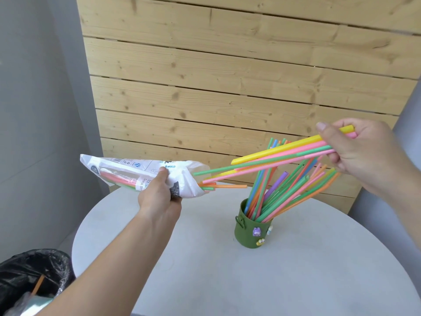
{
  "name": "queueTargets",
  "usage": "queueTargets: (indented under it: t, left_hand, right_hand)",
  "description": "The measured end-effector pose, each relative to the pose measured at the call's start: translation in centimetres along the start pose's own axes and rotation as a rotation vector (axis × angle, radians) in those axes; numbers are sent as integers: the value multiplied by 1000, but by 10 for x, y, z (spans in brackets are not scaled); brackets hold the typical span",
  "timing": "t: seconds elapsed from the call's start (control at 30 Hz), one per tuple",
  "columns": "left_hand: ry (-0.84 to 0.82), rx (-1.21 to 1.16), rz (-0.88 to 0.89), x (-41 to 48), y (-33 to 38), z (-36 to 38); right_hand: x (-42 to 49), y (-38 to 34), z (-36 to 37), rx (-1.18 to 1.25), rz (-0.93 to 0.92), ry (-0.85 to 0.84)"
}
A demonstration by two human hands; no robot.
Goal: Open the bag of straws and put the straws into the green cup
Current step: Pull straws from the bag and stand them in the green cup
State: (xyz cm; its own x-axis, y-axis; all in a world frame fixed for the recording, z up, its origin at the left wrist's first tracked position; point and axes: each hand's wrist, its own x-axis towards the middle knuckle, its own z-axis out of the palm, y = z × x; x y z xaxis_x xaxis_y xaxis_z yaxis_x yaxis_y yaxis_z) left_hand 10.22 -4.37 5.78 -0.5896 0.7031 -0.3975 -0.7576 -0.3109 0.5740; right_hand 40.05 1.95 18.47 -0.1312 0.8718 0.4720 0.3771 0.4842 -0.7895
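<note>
My left hand (159,190) grips a clear and white plastic straw bag (127,171) above the table's left side, its open mouth facing right. A few orange and green straws (223,186) poke out of the mouth. My right hand (362,151) pinches a bundle of yellow, pink and green straws (273,159) at their far ends; their near ends lie just outside the bag's mouth. Below the bundle stands the green cup (248,233) with small figures stuck on it, and several coloured straws (284,192) lean in it toward the right.
The cup stands on a round white table (250,281). A bin lined with a black bag (29,277) sits at the lower left beside the table. A wooden slat panel (227,76) and grey walls stand behind.
</note>
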Motion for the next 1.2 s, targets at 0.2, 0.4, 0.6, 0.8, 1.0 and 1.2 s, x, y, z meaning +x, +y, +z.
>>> queueTargets:
  t: [0.2,0.4,0.6,0.8,1.0,1.2]
  left_hand:
    - [2,6,12,1,-1,0]
    - [-12,7,24,-1,0,-2]
    - [-32,14,29,-3,-1,0]
    - [-44,24,29,-2,-2,-2]
    - [-57,19,41,-1,-2,-1]
    - [-54,17,32,-1,-3,-1]
  right_hand:
    - [11,2,-21,-56,51,-28]
    - [29,2,-47,-205,34,-65]
    - [45,1,-49,-452,-45,-205]
    - [47,9,-32,-602,-127,-309]
    - [50,13,-20,-674,-177,-331]
    - [56,4,-28,-682,-190,-305]
